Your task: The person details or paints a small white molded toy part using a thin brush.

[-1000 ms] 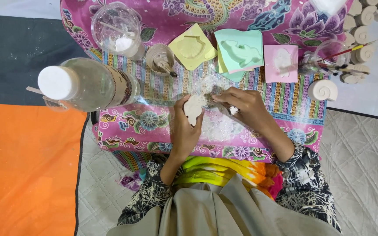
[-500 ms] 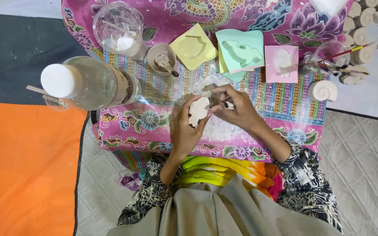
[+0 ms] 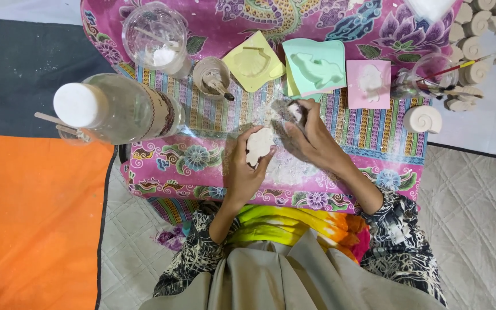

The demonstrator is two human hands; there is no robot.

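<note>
Our right hand [image 3: 311, 135] has moved up and away from the white plaster shape [image 3: 259, 146] since a moment ago, and now we pinch a small grey scrap [image 3: 288, 110] above it. We see the big patterned cloth [image 3: 162, 169] under everything. We see the large clear bottle [image 3: 110, 108] lying on its side at the left. We see the green mold [image 3: 316, 68], the yellow mold [image 3: 254, 63] and the pink mold [image 3: 368, 84] in a row further up. Our left hand [image 3: 242, 166] is curled round the white plaster shape, just above the powdery patch on the cloth.
</note>
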